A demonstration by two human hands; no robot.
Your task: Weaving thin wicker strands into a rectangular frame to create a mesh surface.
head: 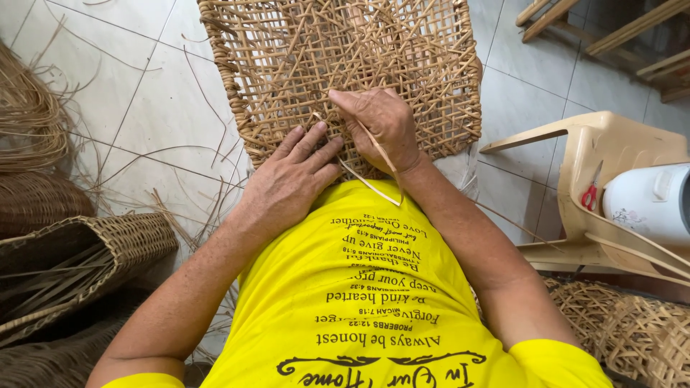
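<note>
Floor tiles (136, 108) fill most of my view, with loose cane strands scattered over them. Next in size, the open-weave rattan panel (345, 65) leans toward my lap, its lower edge at my yellow shirt (359, 302). My left hand (287, 183) lies flat on the weave, fingers spread, gripping nothing. My right hand (381, 122) pinches 1 thin cane strip (374, 162), which trails down over the shirt.
</note>
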